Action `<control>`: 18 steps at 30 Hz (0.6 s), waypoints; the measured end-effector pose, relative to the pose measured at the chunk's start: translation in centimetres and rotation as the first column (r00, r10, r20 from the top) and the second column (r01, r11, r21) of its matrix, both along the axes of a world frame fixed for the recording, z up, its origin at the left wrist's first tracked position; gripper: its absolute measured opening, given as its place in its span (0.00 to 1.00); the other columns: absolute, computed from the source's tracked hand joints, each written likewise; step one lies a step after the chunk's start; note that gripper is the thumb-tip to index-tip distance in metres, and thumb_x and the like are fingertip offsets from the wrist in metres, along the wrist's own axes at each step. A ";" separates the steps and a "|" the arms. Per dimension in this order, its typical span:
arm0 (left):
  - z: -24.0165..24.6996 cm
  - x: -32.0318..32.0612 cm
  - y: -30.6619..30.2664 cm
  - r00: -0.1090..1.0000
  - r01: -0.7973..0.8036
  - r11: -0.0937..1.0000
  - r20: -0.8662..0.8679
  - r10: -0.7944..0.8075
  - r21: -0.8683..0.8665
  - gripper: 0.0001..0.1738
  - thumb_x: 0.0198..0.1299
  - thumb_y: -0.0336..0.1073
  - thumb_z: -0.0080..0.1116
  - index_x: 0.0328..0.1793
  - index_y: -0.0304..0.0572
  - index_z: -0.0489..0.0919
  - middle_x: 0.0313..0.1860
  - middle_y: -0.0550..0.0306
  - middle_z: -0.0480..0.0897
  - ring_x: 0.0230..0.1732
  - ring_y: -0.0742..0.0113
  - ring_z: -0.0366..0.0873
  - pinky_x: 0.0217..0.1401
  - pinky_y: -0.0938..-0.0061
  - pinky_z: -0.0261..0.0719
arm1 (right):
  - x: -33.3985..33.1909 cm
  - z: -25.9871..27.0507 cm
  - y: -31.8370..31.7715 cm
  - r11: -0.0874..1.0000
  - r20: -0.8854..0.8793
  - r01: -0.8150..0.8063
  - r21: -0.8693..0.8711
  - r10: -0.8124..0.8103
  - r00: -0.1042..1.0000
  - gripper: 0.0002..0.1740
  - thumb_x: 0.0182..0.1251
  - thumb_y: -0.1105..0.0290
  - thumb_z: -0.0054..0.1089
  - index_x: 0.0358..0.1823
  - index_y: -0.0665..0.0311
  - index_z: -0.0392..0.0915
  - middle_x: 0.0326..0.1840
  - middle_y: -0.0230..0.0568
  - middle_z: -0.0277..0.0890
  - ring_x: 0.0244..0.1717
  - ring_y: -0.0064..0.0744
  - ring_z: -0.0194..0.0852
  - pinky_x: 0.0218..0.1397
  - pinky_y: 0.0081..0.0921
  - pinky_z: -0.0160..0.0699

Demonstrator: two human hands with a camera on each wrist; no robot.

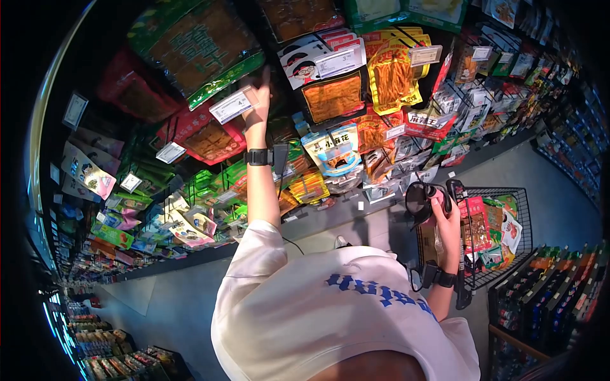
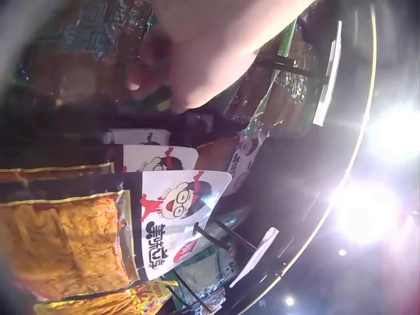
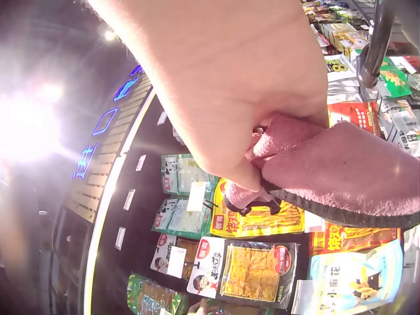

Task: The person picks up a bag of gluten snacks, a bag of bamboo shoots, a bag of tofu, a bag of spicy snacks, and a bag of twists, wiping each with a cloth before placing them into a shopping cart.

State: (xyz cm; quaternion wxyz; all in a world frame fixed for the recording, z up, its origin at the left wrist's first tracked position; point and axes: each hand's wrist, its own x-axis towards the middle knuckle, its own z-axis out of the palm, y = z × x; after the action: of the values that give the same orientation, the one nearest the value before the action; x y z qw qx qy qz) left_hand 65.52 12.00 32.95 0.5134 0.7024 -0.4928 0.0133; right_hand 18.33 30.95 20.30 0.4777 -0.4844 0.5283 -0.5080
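My left hand [image 1: 257,108] reaches up to the shelf, at the lower edge of a large green-edged snack packet [image 1: 197,47] with brown contents. A white price tag [image 1: 233,105] covers part of this hand in the head view. In the left wrist view its curled fingers [image 2: 147,75] pinch at the packet's edge, partly in shadow. Down at the cart's side, my right hand [image 1: 447,219] grips a black item [image 1: 418,202] with a soft pink lining [image 3: 348,167]. The right wrist view shows the thumb and fingers wrapped over that lining; the item's full shape is hidden.
A black wire shopping cart [image 1: 525,219] holding several packets stands at the right. Hanging packets, such as an orange snack packet [image 1: 335,96] and a yellow one [image 1: 393,73], surround the left arm, with protruding hooks and price tags. Another shelf [image 1: 540,298] stands at lower right.
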 end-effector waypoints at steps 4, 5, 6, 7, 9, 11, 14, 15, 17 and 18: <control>-2.4 2.5 -2.3 0.997 0.075 0.993 0.021 -0.074 -0.087 0.20 0.68 0.48 0.63 0.48 0.34 0.80 0.22 0.54 0.84 0.16 0.71 0.78 0.19 0.74 0.72 | 0.1 0.1 0.0 1.000 -0.010 0.008 -0.004 -0.008 1.000 0.12 0.75 0.66 0.61 0.50 0.68 0.82 0.37 0.23 0.78 0.38 0.13 0.70 0.42 0.17 0.70; -1.9 2.0 -1.9 0.997 0.075 0.993 0.022 -0.073 -0.087 0.20 0.68 0.48 0.63 0.48 0.34 0.80 0.22 0.54 0.84 0.16 0.71 0.78 0.19 0.74 0.72 | 0.0 0.1 0.0 1.000 -0.013 -0.003 0.004 0.003 1.000 0.12 0.75 0.66 0.61 0.50 0.68 0.82 0.38 0.24 0.78 0.38 0.13 0.70 0.43 0.17 0.70; -1.4 1.4 -1.5 0.992 0.112 0.986 -0.046 -0.118 -0.120 0.19 0.69 0.47 0.63 0.48 0.35 0.80 0.22 0.55 0.84 0.16 0.71 0.78 0.19 0.74 0.71 | 0.0 0.1 0.0 1.000 -0.016 -0.013 0.012 0.013 1.000 0.13 0.75 0.66 0.61 0.51 0.68 0.82 0.38 0.25 0.79 0.38 0.14 0.71 0.43 0.17 0.70; -0.9 1.0 -1.2 0.980 0.146 0.977 -0.111 -0.164 -0.154 0.18 0.69 0.46 0.63 0.49 0.35 0.80 0.22 0.55 0.84 0.16 0.71 0.78 0.19 0.74 0.71 | -0.1 0.0 0.0 1.000 -0.016 -0.012 0.012 0.012 1.000 0.13 0.75 0.66 0.61 0.51 0.68 0.82 0.38 0.25 0.79 0.38 0.14 0.71 0.43 0.17 0.70; -0.4 0.7 -1.0 0.982 0.148 0.979 -0.095 -0.162 -0.138 0.18 0.69 0.46 0.63 0.48 0.36 0.81 0.21 0.56 0.84 0.16 0.71 0.78 0.20 0.74 0.72 | -0.1 -0.1 0.1 1.000 -0.009 -0.007 0.000 0.007 1.000 0.13 0.75 0.66 0.61 0.52 0.69 0.81 0.39 0.26 0.80 0.40 0.14 0.72 0.45 0.17 0.71; -1.0 1.6 -1.7 0.984 0.150 0.981 -0.079 -0.161 -0.122 0.17 0.69 0.45 0.63 0.48 0.36 0.81 0.20 0.57 0.84 0.16 0.71 0.78 0.20 0.73 0.72 | -0.1 -0.1 0.2 1.000 -0.015 0.003 -0.006 -0.003 1.000 0.13 0.75 0.66 0.61 0.52 0.69 0.81 0.40 0.27 0.80 0.40 0.15 0.72 0.46 0.18 0.71; -2.8 3.8 -3.7 0.909 0.206 0.923 0.412 -0.057 -0.325 0.17 0.68 0.46 0.64 0.44 0.37 0.81 0.19 0.56 0.82 0.14 0.66 0.76 0.19 0.69 0.70 | -0.2 0.0 0.3 1.000 -0.013 0.003 -0.004 -0.004 1.000 0.14 0.75 0.66 0.61 0.52 0.69 0.81 0.40 0.27 0.80 0.41 0.15 0.72 0.46 0.18 0.72; -1.9 3.0 -3.3 0.923 0.147 0.939 0.385 -0.017 -0.312 0.18 0.67 0.47 0.65 0.41 0.38 0.81 0.18 0.55 0.81 0.14 0.63 0.75 0.19 0.66 0.69 | -0.2 0.1 0.3 1.000 -0.004 -0.003 0.004 0.003 1.000 0.14 0.75 0.66 0.61 0.52 0.69 0.81 0.40 0.27 0.80 0.41 0.15 0.72 0.47 0.18 0.72; -1.3 2.2 -2.8 0.933 0.089 0.951 0.358 0.025 -0.297 0.18 0.67 0.48 0.65 0.39 0.38 0.81 0.18 0.53 0.80 0.14 0.59 0.75 0.20 0.64 0.68 | -0.5 -0.2 0.2 1.000 -0.015 -0.005 0.005 0.005 1.000 0.14 0.75 0.66 0.61 0.52 0.69 0.81 0.40 0.26 0.80 0.41 0.15 0.72 0.47 0.18 0.72; -1.2 2.0 -2.7 0.932 0.073 0.951 0.360 0.043 -0.302 0.19 0.67 0.49 0.65 0.37 0.38 0.80 0.17 0.52 0.80 0.14 0.57 0.75 0.20 0.62 0.68 | -0.5 -0.3 0.2 1.000 -0.027 -0.008 0.007 0.008 1.000 0.14 0.75 0.65 0.62 0.52 0.69 0.81 0.40 0.26 0.80 0.41 0.14 0.72 0.46 0.18 0.72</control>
State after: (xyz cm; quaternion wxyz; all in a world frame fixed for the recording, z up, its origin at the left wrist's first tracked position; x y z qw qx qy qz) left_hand 67.55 9.33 31.71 0.5177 0.5947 -0.5761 0.2156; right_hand 17.83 31.14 20.05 0.4742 -0.4917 0.5346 -0.4977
